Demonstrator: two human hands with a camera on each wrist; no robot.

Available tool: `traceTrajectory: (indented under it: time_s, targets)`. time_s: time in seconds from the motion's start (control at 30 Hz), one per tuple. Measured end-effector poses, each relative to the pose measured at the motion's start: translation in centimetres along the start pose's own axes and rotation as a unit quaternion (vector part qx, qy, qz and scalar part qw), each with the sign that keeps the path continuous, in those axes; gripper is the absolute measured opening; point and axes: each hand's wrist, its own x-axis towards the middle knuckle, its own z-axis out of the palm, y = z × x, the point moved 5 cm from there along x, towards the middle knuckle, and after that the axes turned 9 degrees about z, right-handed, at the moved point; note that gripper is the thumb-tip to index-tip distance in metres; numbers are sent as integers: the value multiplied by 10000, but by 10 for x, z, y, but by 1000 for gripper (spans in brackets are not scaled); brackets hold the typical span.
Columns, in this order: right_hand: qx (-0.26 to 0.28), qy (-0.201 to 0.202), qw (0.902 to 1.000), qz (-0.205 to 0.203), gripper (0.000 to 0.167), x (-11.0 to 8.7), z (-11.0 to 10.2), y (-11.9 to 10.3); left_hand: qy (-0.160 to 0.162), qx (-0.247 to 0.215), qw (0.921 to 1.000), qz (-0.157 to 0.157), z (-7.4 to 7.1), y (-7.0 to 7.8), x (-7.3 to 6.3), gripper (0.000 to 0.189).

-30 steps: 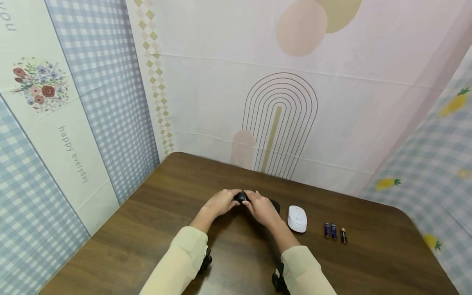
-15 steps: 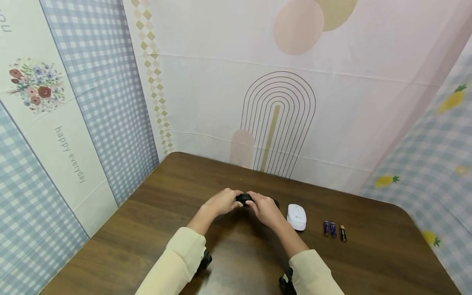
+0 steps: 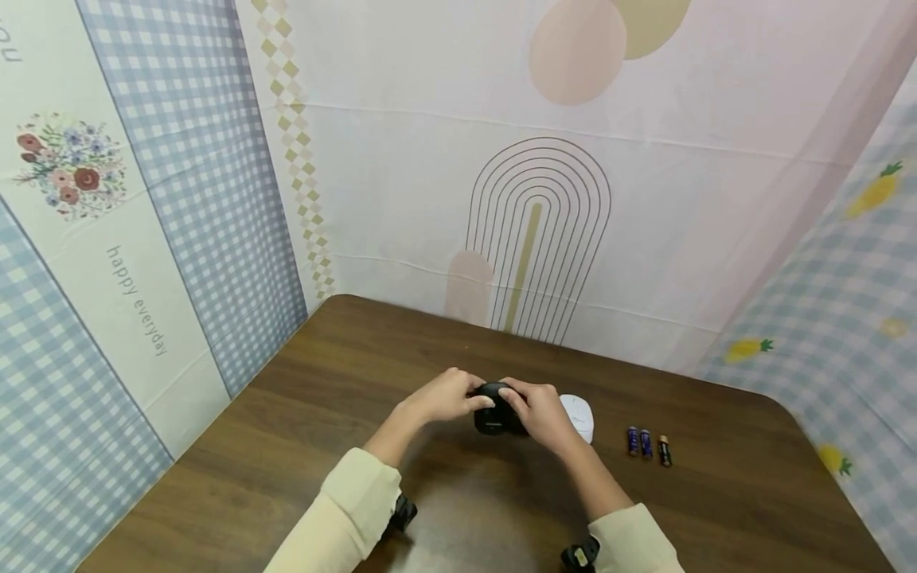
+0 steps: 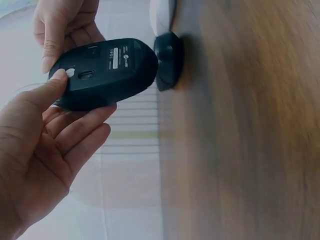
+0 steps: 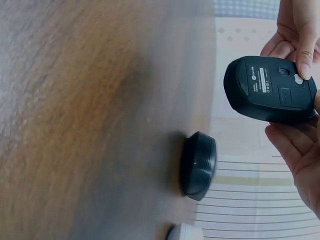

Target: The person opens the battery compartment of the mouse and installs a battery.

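Note:
Both hands hold a black computer mouse (image 3: pixel 491 422) above the table, tipped so its underside faces me. That underside (image 4: pixel 107 70) bears a printed label, a sensor opening and a small white switch (image 5: pixel 298 79). My left hand (image 3: pixel 447 395) grips one side, its thumb tip right beside the switch and its fingers behind the body. From the other side my right hand (image 3: pixel 542 412) pinches the same end of the mouse. A second black mouse (image 5: pixel 198 165) rests on the table beyond; in the head view my right hand hides it.
A white mouse (image 3: pixel 579 418) stands on the wooden table (image 3: pixel 301 414) right of my right hand, partly covered by it. Farther right lie two blue batteries (image 3: pixel 640 442) and a black one with a copper-coloured end (image 3: pixel 665 451). A printed cloth (image 3: pixel 401 183) hangs behind the table.
The held mouse has come up and tilted, so its underside shows now. Both hands have shifted a little to the right with it, and the right hand now overlaps the white mouse.

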Motion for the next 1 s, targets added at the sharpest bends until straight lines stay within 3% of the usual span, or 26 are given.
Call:
traceTrajectory:
  time_s: [0.2,0.47,0.7,1.0]
  targets:
    - [333,292,9987,243,23,-16,-9,-7,61,-393,9991,133,2,14,-6,24]
    - [757,183,9917,1024,25,-33,-19,-25,202,-1359,9905,-42,-1,27,-23,21]
    - [1056,208,9809,1617,27,-43,-19,-30,54,-1631,9865,-171,0,32,-31,24]
    - [1427,524,9694,1927,25,-59,-19,-38,11,-1709,9853,91,2,41,-43,22]
